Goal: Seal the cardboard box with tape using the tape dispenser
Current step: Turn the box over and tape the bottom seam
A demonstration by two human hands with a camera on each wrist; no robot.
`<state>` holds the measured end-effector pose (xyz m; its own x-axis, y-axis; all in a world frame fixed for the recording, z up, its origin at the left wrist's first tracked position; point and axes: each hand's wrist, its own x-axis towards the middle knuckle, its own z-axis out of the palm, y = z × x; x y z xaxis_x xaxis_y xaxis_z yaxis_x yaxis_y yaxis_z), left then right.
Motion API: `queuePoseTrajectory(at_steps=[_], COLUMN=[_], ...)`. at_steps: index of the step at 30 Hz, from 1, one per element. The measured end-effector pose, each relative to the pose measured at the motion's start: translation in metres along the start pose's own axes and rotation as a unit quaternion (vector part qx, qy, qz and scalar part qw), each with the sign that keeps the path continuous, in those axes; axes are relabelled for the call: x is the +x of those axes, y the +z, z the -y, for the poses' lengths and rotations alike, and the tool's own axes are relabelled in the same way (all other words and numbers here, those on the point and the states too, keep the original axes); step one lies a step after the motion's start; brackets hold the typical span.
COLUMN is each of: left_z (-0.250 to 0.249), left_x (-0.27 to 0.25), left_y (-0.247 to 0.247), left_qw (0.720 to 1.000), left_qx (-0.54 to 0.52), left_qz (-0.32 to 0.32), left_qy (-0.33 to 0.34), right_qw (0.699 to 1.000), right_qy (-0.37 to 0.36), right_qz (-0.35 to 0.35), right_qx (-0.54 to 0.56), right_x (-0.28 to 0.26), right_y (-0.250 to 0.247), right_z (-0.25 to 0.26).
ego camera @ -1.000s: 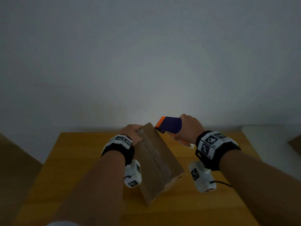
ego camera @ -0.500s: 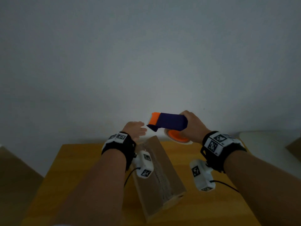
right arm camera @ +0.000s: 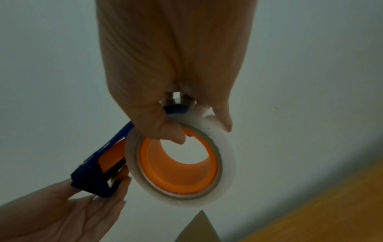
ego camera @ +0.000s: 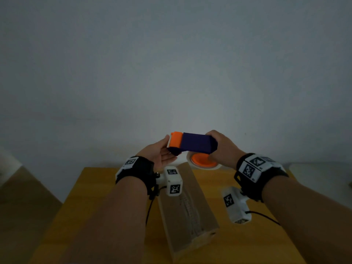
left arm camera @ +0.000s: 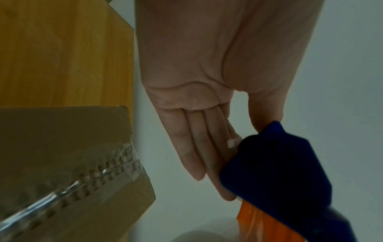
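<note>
The navy tape dispenser [ego camera: 196,144] with its orange front end is held level in the air above the far end of the cardboard box [ego camera: 186,206]. My right hand [ego camera: 222,147] grips its rear, over the white tape roll [right arm camera: 180,163] with the orange core. My left hand [ego camera: 162,155] is palm up with straight fingers [left arm camera: 199,150] touching the underside of the dispenser's front end [left arm camera: 275,163]; the thumb lies beside it. The box rests on the wooden table [ego camera: 95,187], and clear tape [left arm camera: 87,176] runs along its top seam.
A plain grey wall [ego camera: 171,63] rises right behind the table's far edge. Something pale and flat [ego camera: 323,174] lies off the table's right side. Bare wood shows on both sides of the box.
My left hand let go of the box's far end and rose to the dispenser's front. My right hand lifted the dispenser and turned it level. The box settled onto the table.
</note>
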<state>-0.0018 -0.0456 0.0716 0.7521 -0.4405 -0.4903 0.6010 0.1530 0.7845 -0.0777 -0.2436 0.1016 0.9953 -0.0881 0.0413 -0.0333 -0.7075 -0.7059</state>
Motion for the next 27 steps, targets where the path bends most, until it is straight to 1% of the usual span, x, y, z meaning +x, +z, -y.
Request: queuePoseTrajectory(at_steps=[3,7,11,14,17,19,22,23,25,27], left_z=[0.001,0.006,0.009,0.012,0.015,0.016,0.018,0.019,0.021,0.023], left_x=[-0.004,-0.006,-0.010,-0.014,-0.010,-0.009,-0.010,-0.011,-0.012,-0.018], left_y=[0.000,-0.003,-0.006,-0.005,-0.009,-0.011,-0.008,-0.006,-0.005,-0.011], left_qw=[1.000,0.999,0.997,0.993,0.987,0.979,0.968,0.964,0.955,0.939], left_qx=[-0.008,0.006,0.043,0.084,0.069,0.081,0.117,0.124,0.140,0.166], left_qz=[-0.015,-0.039,-0.068,-0.079,-0.147,-0.185,-0.221,-0.231,-0.256,-0.295], left_qy=[0.017,0.028,0.009,-0.005,0.010,0.019,0.034,0.041,0.052,0.053], right_qw=[1.000,0.998,0.997,0.997,0.996,0.993,0.974,0.967,0.958,0.951], right_qy=[-0.005,-0.014,-0.034,-0.048,-0.056,-0.069,-0.090,-0.092,-0.097,-0.099], right_qz=[0.012,0.033,0.058,0.063,0.074,0.086,0.114,0.121,0.133,0.138], right_qx=[0.026,0.044,0.030,0.012,0.007,-0.033,-0.173,-0.204,-0.235,-0.260], right_x=[0.001,0.002,0.005,0.005,0.007,0.010,0.018,0.020,0.026,0.032], right_y=[0.000,0.000,0.004,0.005,0.005,0.008,0.010,0.008,0.003,-0.007], right_z=[0.001,0.003,0.004,0.004,0.005,0.005,0.000,-0.001,-0.002,-0.008])
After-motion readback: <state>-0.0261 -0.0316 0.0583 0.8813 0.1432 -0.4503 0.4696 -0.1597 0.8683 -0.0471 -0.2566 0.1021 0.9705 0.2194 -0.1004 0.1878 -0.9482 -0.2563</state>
